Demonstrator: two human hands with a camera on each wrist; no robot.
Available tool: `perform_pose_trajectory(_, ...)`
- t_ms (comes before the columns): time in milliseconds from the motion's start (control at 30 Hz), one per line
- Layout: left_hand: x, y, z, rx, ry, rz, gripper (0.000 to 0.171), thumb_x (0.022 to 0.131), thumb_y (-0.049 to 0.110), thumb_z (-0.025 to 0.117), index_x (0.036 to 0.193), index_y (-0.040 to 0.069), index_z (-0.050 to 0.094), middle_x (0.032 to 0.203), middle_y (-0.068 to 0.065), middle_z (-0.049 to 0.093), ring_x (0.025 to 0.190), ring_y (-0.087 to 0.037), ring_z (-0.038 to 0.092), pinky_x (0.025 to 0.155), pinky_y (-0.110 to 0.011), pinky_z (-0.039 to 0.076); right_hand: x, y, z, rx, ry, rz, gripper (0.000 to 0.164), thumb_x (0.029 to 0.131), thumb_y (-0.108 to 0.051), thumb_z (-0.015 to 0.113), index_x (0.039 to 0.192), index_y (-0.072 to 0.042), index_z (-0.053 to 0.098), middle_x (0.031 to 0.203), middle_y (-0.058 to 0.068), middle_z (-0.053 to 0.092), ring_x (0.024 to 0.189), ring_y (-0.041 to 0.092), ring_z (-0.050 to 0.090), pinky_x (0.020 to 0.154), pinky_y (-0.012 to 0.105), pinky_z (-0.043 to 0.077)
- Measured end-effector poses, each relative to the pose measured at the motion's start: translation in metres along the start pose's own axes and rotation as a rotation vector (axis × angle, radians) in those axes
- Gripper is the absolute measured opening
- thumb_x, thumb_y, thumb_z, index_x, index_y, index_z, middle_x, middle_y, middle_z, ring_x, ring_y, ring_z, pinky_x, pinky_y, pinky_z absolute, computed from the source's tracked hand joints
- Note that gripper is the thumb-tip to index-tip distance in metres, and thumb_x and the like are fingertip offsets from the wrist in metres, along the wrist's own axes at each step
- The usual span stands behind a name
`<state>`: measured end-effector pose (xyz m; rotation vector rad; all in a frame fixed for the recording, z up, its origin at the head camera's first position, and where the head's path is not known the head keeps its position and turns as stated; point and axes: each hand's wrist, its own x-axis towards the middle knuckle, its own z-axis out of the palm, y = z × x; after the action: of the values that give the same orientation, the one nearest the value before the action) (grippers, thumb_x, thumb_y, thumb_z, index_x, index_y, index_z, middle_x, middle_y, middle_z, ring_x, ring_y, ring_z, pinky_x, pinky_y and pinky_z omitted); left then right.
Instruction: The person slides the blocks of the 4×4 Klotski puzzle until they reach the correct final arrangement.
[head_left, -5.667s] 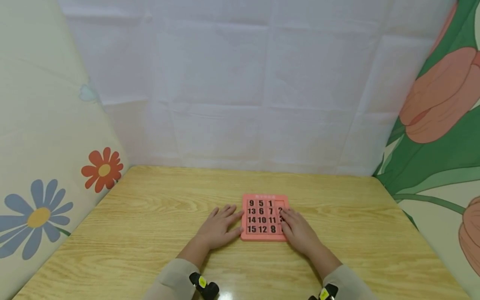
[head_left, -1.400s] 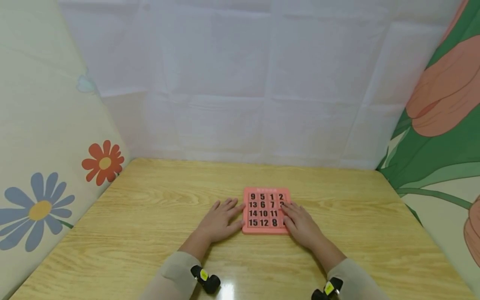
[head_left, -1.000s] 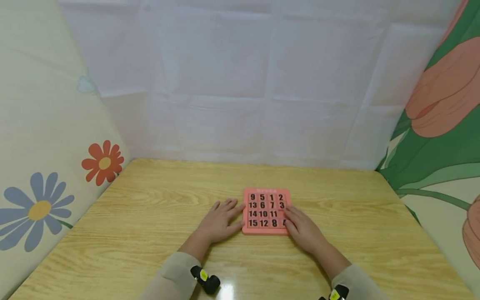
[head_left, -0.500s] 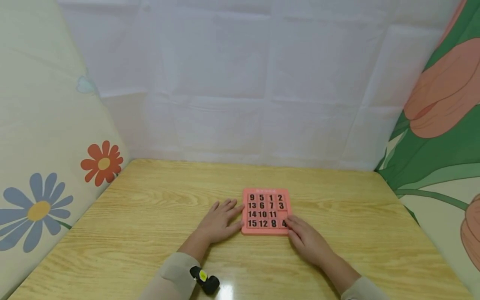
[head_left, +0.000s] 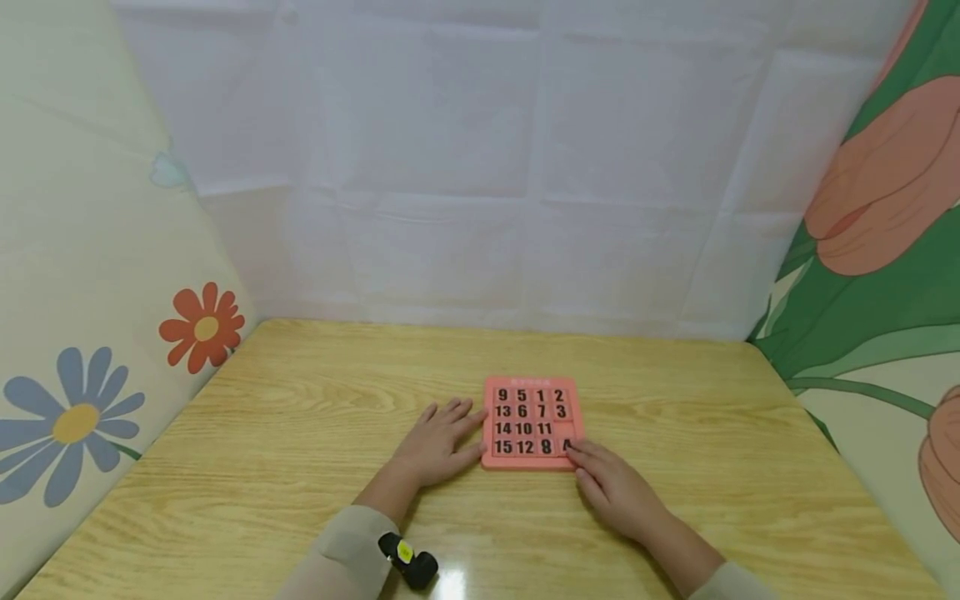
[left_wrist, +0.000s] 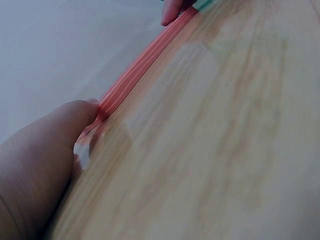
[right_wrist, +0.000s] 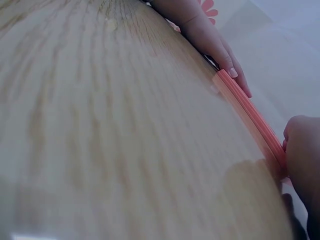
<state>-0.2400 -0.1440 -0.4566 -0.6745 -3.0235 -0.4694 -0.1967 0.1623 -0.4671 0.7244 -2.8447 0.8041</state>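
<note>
A pink number slide puzzle (head_left: 529, 466) lies flat on the wooden table, its black-numbered tiles facing up. Its gap is in the third row at the right, below tile 3 (head_left: 561, 412) and above tile 4 (head_left: 567, 445). My left hand (head_left: 437, 446) rests on the table with spread fingers, thumb and fingertips at the puzzle's left edge. The fingertips of my right hand (head_left: 617, 492) touch tile 4 at the lower right corner, covering part of it. In the left wrist view, the left thumb (left_wrist: 65, 120) meets the side of the frame (left_wrist: 142, 62).
The wood-grain table (head_left: 315, 400) extends around the puzzle. A white cloth (head_left: 450, 167) hangs behind it, with flower-printed panels at the left (head_left: 75, 250) and right (head_left: 885, 317). A black wrist device (head_left: 408, 560) sits at the left sleeve.
Tiles 2 and 3 have each moved up one place since the oldest frame, so the gap went from the top right to the third row. My right hand moved down from tile 3 to tile 4.
</note>
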Motion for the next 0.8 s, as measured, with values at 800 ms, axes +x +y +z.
perform_pose_trajectory(800,0.001,-0.002,0.002,-0.001,-0.005,-0.002,0.062,0.098,0.053,0.046,0.152,0.022,0.039,0.16,-0.009,0.031,0.151,-0.03,0.023,0.124,-0.054,0.013,0.017,0.001,0.002,-0.001,-0.012,0.053,0.039,0.101,-0.02,0.05,0.136,-0.005,0.058,0.147,0.013,0.051,0.139,0.034,0.044,0.117,0.052,0.034)
